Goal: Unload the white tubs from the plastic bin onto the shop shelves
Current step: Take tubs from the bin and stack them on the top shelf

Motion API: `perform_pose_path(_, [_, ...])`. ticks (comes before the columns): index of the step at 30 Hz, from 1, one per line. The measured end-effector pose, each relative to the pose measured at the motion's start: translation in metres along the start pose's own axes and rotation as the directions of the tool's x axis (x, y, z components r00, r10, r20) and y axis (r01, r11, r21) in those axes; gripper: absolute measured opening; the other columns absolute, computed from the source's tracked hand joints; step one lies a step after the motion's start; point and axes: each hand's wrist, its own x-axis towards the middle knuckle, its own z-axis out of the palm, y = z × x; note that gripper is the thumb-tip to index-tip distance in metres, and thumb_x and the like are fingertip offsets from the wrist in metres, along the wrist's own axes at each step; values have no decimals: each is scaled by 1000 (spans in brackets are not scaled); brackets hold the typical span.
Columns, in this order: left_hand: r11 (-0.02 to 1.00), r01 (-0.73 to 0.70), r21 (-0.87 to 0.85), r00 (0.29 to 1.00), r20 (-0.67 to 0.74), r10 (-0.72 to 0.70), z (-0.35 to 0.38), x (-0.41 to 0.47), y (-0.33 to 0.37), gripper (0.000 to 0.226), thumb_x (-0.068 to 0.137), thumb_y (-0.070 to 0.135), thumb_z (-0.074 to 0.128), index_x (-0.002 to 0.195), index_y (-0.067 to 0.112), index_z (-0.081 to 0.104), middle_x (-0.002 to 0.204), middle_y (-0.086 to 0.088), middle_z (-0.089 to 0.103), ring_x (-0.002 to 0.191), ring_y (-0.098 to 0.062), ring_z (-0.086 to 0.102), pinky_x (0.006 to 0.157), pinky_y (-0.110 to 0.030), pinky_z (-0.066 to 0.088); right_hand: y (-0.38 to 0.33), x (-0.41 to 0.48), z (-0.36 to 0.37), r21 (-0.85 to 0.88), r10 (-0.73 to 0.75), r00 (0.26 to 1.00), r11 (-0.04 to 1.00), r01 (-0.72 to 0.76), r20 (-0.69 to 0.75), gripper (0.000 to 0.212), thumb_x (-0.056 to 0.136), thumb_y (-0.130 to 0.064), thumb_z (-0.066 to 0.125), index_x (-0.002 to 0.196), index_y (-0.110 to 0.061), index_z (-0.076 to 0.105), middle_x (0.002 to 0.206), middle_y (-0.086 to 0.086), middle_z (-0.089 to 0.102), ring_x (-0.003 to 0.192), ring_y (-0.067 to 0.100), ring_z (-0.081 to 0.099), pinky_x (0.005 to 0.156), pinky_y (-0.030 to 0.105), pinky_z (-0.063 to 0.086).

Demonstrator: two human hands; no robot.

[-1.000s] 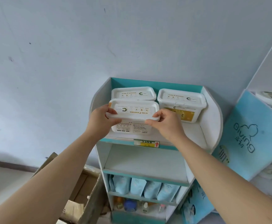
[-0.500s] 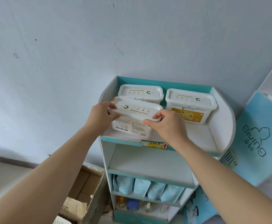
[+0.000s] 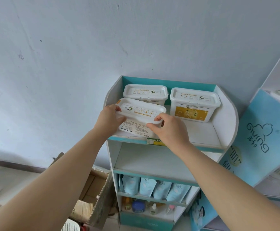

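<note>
Head view, looking up along two bare forearms that are reaching forward to a narrow teal-and-white shelf unit [image 3: 112, 164]. Nearest, at the bottom edge, a corner of a white slotted plastic bin [image 3: 71, 226] is showing, and just beyond it an open cardboard box [image 3: 92, 197] is leaning against the unit's left side. On the lowest visible level small bottles [image 3: 138, 204] are standing, and on the level above a row of pale blue pouches [image 3: 154, 185] is standing upright.

Higher up, the left hand [image 3: 110, 118] is curling its fingers round the left end of a white tub [image 3: 141, 112], while the right hand [image 3: 169, 130] is pinching the rim at the tub's right front corner between thumb and fingers. Both hands are gripping this one tub. It is sitting tilted at the front left of the top shelf [image 3: 202, 135], lid facing the camera; whether its base is lying flat cannot be told. A yellow-green price tag [image 3: 154, 141] is sticking to the shelf's front lip, partly behind the right wrist.

Just behind the held tub a second tub [image 3: 145, 93] is standing against the teal back panel, and a third tub [image 3: 194, 104], with a yellow label, is standing to its right, apart from it. To the right a blue display panel [image 3: 260, 139] is leaning, and a pale wall [image 3: 86, 47] is rising behind everything.
</note>
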Motion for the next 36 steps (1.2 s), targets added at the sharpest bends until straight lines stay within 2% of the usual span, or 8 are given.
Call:
perform_pose_path(4, [991,-114,72,992,-50,118,-4,-15,12,57,84,29,70,135,14,49,146,-4,42,122,-27,50,103,-34,37,4,-13,-14,-73,-76,997,995,74,-29,52,86,-53,59,125,-18,60,112,1,69,94,20,64,72,31,49])
perform_pose_path(11, [926,-362,108,927,-68,370,23,-64,50,41,91,31,61,127,13,59,132,-3,57,121,-25,51,99,-38,42,49,-49,-50,-201,-123,992,973,112,-40,46,92,-39,55,130,-12,56,136,5,55,125,21,51,100,34,42])
perform_pose_path(16, [831,-553,63,833,59,550,83,-98,94,33,88,28,65,116,11,65,117,-4,65,104,-27,60,90,-36,47,107,-105,-78,-258,-35,990,966,-2,-138,36,87,-29,66,117,-8,65,122,8,64,115,25,60,92,34,48])
perform_pose_path(19, [766,-643,-6,755,157,636,129,-121,128,31,88,30,64,114,13,67,114,-2,67,102,-25,61,89,-36,50,149,-147,-98,-263,78,986,958,-116,-149,38,88,-30,65,120,-9,64,124,7,63,116,25,58,93,35,47])
perform_pose_path(23, [719,-689,-95,671,294,681,196,-153,177,31,86,35,61,107,15,70,109,-2,69,99,-28,63,87,-33,49,212,-206,-133,-271,251,955,919,-286,-158,34,85,-25,68,114,-8,65,114,9,67,103,30,63,81,39,55])
perform_pose_path(26, [697,-702,-147,606,391,693,249,-181,213,29,86,33,64,109,16,70,110,-2,69,99,-28,63,87,-31,48,267,-256,-158,-271,389,906,865,-422,-168,36,85,-23,69,115,-5,66,115,13,66,105,31,63,85,38,52])
perform_pose_path(31, [699,-678,-226,497,560,663,344,-234,266,34,91,36,58,119,18,64,119,0,64,110,-22,57,91,-26,40,357,-337,-198,-245,627,762,722,-647,-162,38,89,-28,63,122,-9,63,123,10,63,115,27,58,94,35,45])
perform_pose_path(36, [751,-630,-199,389,756,527,440,-285,298,36,92,42,52,120,22,62,121,1,62,110,-20,56,93,-31,44,442,-407,-220,-264,774,626,586,-766,-100,42,91,-35,57,127,-13,58,130,6,60,119,24,55,97,33,42])
